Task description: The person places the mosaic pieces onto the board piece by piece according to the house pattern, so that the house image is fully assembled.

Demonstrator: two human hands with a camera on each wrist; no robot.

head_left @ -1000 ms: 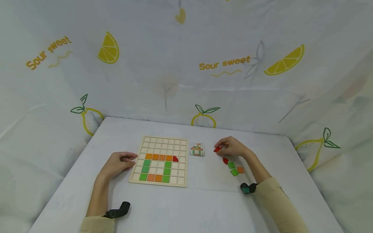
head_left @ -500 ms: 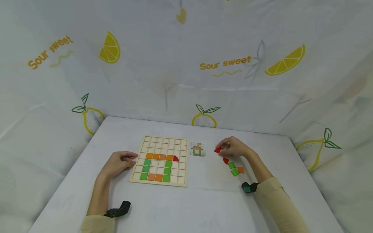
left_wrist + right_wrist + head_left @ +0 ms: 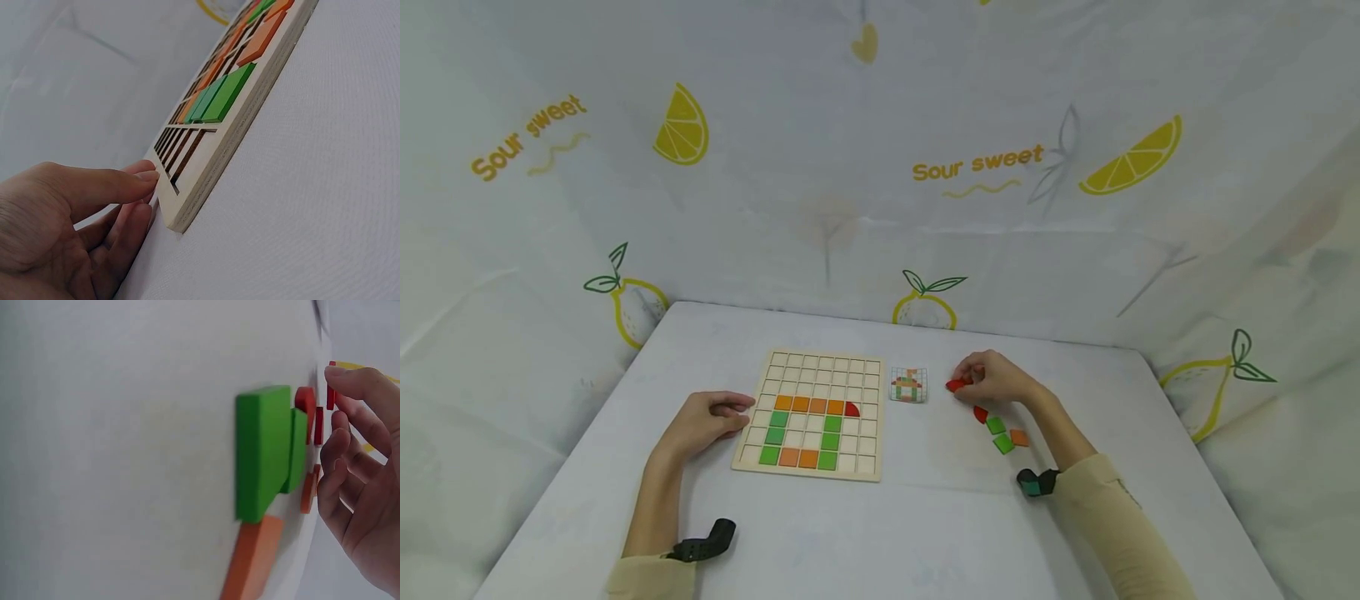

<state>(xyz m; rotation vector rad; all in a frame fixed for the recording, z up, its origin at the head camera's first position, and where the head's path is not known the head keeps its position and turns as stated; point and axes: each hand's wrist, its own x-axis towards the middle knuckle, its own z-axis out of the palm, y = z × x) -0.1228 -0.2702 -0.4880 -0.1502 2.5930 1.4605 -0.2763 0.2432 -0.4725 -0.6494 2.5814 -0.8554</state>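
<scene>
In the head view my right hand (image 3: 996, 377) is over the right part of the table. Its thumb and finger pinch a red tile (image 3: 331, 387), seen edge-on in the right wrist view. My left hand (image 3: 702, 425) lies at the left edge of a wooden grid board (image 3: 745, 458). Its thumb and fingertips touch that edge, the fingers loosely extended. Set in the board are orange tiles (image 3: 801, 403), green tiles (image 3: 831, 423) and a red quarter-round tile (image 3: 852, 409). Right of the board lies a small pattern card (image 3: 908, 385).
Loose pieces lie below my right hand: a red tile (image 3: 981, 414), green tiles (image 3: 1003, 444) and an orange tile (image 3: 1019, 437). The white table (image 3: 865, 550) meets a lemon-printed cloth (image 3: 820, 183) at the back and sides. Each wrist wears a black camera (image 3: 703, 542).
My right hand has shifted very slightly left with the red tile, which now lies at a different angle. The left hand and the board stay put.
</scene>
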